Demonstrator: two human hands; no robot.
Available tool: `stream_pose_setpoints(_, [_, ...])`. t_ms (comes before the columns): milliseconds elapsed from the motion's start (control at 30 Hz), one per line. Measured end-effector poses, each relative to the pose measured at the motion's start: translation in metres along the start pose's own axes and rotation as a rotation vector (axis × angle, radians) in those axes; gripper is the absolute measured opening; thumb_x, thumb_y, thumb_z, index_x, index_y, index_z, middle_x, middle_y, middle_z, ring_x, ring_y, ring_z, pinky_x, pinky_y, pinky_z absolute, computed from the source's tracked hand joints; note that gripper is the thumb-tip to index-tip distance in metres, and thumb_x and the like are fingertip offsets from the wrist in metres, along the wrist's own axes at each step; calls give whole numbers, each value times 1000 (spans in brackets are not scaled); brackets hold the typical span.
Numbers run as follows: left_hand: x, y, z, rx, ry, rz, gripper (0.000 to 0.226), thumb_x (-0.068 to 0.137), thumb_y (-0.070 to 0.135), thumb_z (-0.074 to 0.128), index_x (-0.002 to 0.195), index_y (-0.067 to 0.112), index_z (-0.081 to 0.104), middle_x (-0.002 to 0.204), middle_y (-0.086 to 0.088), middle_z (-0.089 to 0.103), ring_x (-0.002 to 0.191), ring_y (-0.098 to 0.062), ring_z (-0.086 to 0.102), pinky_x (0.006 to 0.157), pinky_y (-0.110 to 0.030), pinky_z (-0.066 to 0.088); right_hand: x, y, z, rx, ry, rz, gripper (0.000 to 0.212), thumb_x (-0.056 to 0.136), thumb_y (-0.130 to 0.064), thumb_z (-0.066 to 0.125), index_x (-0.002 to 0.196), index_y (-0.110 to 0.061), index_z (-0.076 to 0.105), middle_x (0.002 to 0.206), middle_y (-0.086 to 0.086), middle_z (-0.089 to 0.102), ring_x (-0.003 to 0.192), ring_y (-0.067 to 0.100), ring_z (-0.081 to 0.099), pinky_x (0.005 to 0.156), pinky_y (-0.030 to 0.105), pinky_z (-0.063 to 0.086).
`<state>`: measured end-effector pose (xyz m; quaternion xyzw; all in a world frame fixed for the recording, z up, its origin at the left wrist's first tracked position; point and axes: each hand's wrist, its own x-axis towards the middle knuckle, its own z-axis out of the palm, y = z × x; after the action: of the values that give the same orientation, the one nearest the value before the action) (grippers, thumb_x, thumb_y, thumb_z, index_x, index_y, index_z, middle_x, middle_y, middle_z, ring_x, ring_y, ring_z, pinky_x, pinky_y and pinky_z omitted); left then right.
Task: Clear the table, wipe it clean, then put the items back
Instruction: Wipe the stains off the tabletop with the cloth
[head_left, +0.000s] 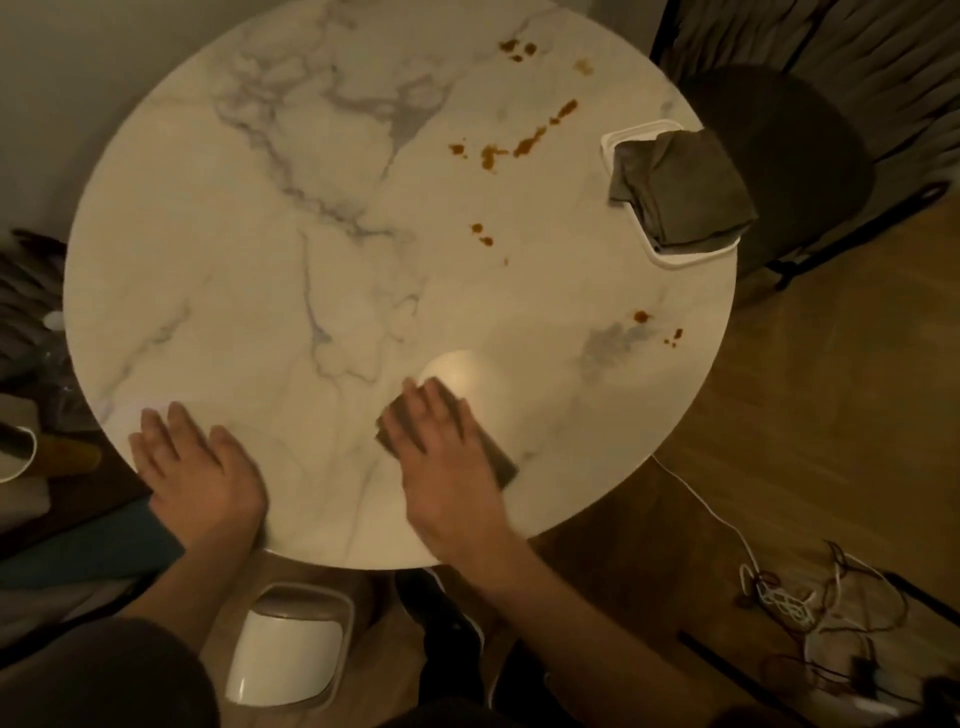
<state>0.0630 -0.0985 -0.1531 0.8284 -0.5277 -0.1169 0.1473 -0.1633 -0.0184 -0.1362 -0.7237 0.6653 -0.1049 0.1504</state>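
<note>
Two bare hands lie nearest. Left hand (200, 467): flat, fingers straight, on the near rim of the round, grey-veined white marble counter (260, 234). Right hand (441, 452): fingers extended, pressing one folded dark brown cloth (501, 462) onto the surface. Scattered orange-brown stains (524, 143) mark the far right. One white rounded tray (628, 132) at the right rim holds one folded olive cloth (685, 187).
</note>
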Motion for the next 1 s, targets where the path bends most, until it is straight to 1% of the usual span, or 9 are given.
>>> stream_pose_setpoints(67, [0, 0, 1, 3, 3, -3, 53, 102, 37, 27, 151, 21, 20, 161, -1, 10, 148, -25, 6, 108, -64, 21, -22, -17, 6, 19, -110, -155, 75, 84, -19, 53, 153, -19, 22, 164, 11, -1, 151, 27, -8, 121, 51, 1])
stream_pose_setpoints(133, [1, -3, 3, 12, 7, 12, 53, 101, 40, 25, 151, 22, 19, 161, -1, 11, 148, -26, 6, 108, -66, 20, -40, 7, 2, -26, -104, -200, 75, 84, -20, 54, 153, -22, 24, 164, 8, 4, 151, 24, -5, 122, 49, 3])
stream_pose_setpoints(267, [6, -13, 9, 26, 3, 25, 56, 98, 45, 22, 150, 23, 18, 161, -1, 12, 147, -30, 9, 108, -65, 19, -49, 113, -31, -75, 38, 31, 64, 89, -15, 49, 150, -24, 32, 163, 4, 15, 150, 22, 6, 121, 46, 9])
stream_pose_setpoints(400, [8, -16, 13, 27, 27, 47, 55, 99, 44, 24, 149, 21, 20, 159, -6, 16, 145, -34, 14, 111, -62, 18, -28, 206, -69, -37, 120, 318, 52, 99, -22, 38, 151, -23, 32, 162, 2, 17, 150, 22, 9, 121, 49, 15])
stream_pose_setpoints(567, [6, -15, 11, 73, 57, 65, 54, 100, 41, 23, 148, 18, 22, 159, -9, 18, 144, -36, 16, 109, -63, 21, 13, 214, -72, -109, 182, 457, 52, 101, -23, 36, 151, -15, 32, 162, 10, 19, 150, 29, 13, 122, 50, 12])
stream_pose_setpoints(700, [0, 1, 0, 124, 23, 44, 51, 101, 33, 26, 149, 18, 23, 160, -6, 16, 147, -30, 12, 111, -63, 17, 17, 154, -48, -107, 164, 281, 54, 99, -19, 40, 152, -13, 29, 162, 11, 16, 150, 30, 9, 121, 50, 9])
stream_pose_setpoints(800, [-7, 13, -13, 133, -50, 152, 47, 102, 29, 30, 149, 22, 26, 159, -3, 18, 146, -24, 16, 112, -64, 13, -5, 118, -34, -104, 92, 97, 60, 95, -16, 49, 151, -15, 31, 162, 9, 18, 150, 27, 10, 121, 48, 11])
stream_pose_setpoints(933, [-27, 42, -16, 132, -145, 470, 51, 102, 38, 27, 150, 23, 25, 159, -2, 20, 144, -21, 20, 114, -52, 15, -32, 146, -41, -53, -50, -165, 55, 95, -23, 40, 150, -25, 34, 162, 2, 18, 151, 20, 8, 122, 42, 9])
stream_pose_setpoints(1000, [-35, 65, -5, 93, -206, 499, 55, 100, 44, 20, 151, 25, 21, 160, 0, 16, 146, -20, 16, 116, -51, 13, -36, 176, -55, -11, -56, -125, 53, 96, -24, 37, 149, -27, 37, 162, -1, 20, 151, 18, 11, 122, 44, 14])
